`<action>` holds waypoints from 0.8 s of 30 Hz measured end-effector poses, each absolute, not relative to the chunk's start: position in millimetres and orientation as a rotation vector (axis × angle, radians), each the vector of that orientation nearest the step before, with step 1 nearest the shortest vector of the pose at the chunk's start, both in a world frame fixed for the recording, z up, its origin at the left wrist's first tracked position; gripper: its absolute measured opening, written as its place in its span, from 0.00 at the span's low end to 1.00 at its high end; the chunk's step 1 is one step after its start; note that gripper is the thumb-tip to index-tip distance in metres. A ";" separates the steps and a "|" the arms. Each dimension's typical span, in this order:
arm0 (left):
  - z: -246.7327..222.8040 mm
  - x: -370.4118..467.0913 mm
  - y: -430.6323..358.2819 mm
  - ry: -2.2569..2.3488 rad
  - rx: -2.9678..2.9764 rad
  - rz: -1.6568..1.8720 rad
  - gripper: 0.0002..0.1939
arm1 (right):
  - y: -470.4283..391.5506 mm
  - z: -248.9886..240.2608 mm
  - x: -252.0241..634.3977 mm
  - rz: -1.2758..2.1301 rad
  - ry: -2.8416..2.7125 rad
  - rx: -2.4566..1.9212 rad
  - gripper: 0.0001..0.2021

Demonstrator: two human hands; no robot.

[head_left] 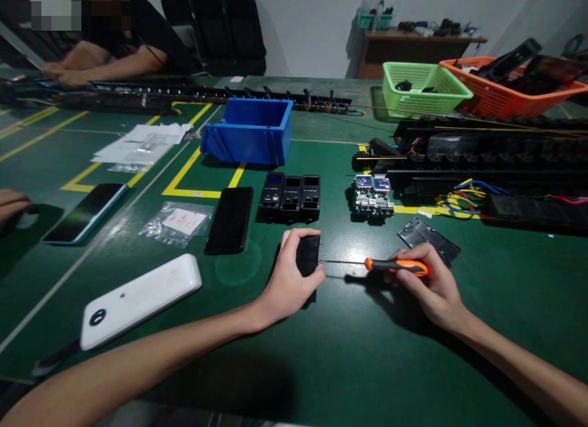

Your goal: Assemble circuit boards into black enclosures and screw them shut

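Observation:
In the middle of the green table, my left hand (294, 274) grips a small black case (307, 254). My right hand (427, 280) is closed around the orange and black handle of a screwdriver (404, 266). The screwdriver lies level, its thin shaft pointing left, with the tip at the right edge of the case. Behind my left hand stand several black modules (291, 197) side by side. Green circuit boards with small displays (373, 195) are to their right. A flat black panel (429, 240) lies just beyond my right hand.
A blue bin (248, 133), black phone (228, 220), plastic bag (177, 222) and white device (142, 299) lie left. Long black housings with loose wires (463, 197) are at right, green (425, 96) and orange baskets (509, 93) behind. A person sits at back left; another hand shows at the left edge.

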State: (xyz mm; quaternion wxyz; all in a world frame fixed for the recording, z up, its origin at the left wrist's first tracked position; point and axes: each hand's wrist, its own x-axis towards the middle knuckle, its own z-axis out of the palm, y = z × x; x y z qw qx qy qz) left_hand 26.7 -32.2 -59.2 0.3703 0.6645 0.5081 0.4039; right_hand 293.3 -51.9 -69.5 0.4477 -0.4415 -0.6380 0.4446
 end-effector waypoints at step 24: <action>-57.7 26.6 -32.2 1.308 1.696 1.013 0.23 | -51.5 -65.8 290.7 1.147 -1.571 -1.072 0.07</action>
